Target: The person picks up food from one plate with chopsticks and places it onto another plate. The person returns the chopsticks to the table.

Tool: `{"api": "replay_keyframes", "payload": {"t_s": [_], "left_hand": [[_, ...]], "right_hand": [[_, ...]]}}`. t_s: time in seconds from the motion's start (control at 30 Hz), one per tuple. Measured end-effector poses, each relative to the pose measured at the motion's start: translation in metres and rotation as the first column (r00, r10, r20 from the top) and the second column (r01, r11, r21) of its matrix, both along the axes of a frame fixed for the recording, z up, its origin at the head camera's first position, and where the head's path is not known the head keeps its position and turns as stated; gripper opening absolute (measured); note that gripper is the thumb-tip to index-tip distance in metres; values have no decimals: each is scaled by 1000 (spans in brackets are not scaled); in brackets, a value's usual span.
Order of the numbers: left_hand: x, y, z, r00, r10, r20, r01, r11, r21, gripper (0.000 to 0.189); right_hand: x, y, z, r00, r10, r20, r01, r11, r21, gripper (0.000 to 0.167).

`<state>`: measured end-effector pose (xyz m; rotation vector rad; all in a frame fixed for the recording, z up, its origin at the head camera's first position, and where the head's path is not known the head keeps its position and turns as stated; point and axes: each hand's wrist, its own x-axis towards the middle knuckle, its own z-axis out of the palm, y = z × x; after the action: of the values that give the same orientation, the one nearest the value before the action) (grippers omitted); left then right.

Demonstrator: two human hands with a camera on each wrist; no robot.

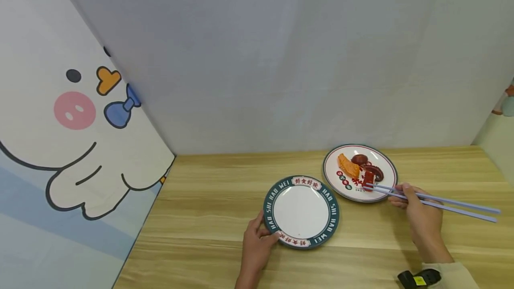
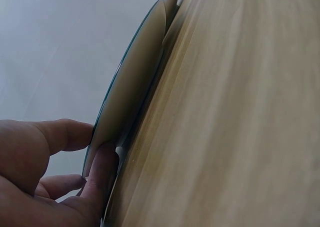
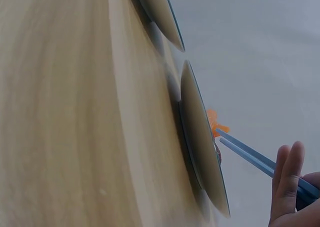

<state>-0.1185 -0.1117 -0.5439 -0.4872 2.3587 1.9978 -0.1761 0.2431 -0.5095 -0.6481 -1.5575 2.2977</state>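
My left hand (image 1: 258, 241) grips the lower left rim of a white plate (image 1: 301, 211) with a dark green lettered border. In the left wrist view the fingers (image 2: 102, 169) lie on both sides of that plate's edge. My right hand (image 1: 421, 213) holds a pair of pale lilac chopsticks (image 1: 449, 200). Their tips reach over a second plate (image 1: 333, 182), right at a red block-shaped food piece (image 1: 368, 181). Around it on this plate lie an orange piece (image 1: 348, 166), a brown round piece (image 1: 359, 159) and a dark reddish curled piece (image 1: 375, 172).
Both plates stand on a wood-grain table (image 1: 201, 217), the food plate farther back and to the right. A grey wall panel (image 1: 281, 66) rises behind the table. At left is a panel with a cartoon figure (image 1: 100, 146). A black band (image 1: 419, 278) circles my right wrist.
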Motion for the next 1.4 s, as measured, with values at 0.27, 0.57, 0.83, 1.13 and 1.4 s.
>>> {"api": "replay_keyframes", "payload": {"t_s": [0.27, 0.57, 0.83, 1.13, 1.4], "left_hand": [[-1, 1, 2, 1000, 3, -5, -3, 1000, 4, 80], [-2, 2, 2, 1000, -1, 2, 1, 1000, 6, 80], [-2, 2, 1, 1000, 2, 15, -2, 1000, 9, 81], [-1, 1, 0, 1000, 10, 20, -10, 1000, 8, 81], [-1, 1, 0, 1000, 7, 22, -7, 1000, 9, 82]], "right_hand": [[0, 1, 2, 999, 9, -32, -9, 1000, -3, 31], [5, -4, 5, 995, 6, -102, -10, 999, -30, 28], [8, -10, 5, 992, 25, -127, -30, 999, -37, 27], [12, -15, 4, 990, 53, -133, -56, 998, -21, 26], [16, -18, 4, 985, 90, -144, -90, 996, 10, 29]]}}
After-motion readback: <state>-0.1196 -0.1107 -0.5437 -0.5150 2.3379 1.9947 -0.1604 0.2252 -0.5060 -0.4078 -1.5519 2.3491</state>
